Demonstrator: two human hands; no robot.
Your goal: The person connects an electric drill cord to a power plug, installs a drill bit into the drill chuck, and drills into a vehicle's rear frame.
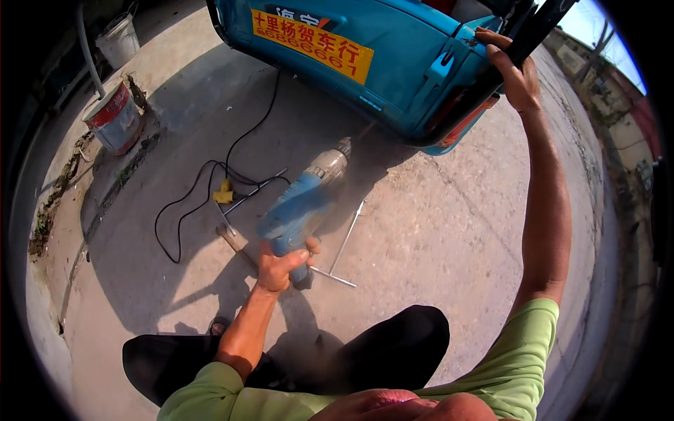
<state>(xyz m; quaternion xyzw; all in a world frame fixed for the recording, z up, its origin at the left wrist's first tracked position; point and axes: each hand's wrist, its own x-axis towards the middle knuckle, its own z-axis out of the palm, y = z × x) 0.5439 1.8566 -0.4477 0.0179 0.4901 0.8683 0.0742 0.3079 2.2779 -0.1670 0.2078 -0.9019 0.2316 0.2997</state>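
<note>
My left hand [279, 267] grips the handle of a blue power drill [298, 205], held low over the concrete with its metal chuck and bit angled up toward the lower edge of a teal vehicle [330, 49]. My right hand [516, 77] holds the vehicle's upper right corner at a black tube [474, 102]. Beside the drill lie a metal T-handled wrench [343, 242], a second metal bar tool [261, 186], a wooden-handled tool [230, 241] and a yellow plug piece [223, 191] on a loose black cable [167, 245].
At the left stand a red-and-white bucket [112, 123] with a pipe in it and a white bucket [118, 43] behind. A crack [49, 210] runs along the paving there. A low wall [621, 123] lines the far right. My bent knees are near the lower edge.
</note>
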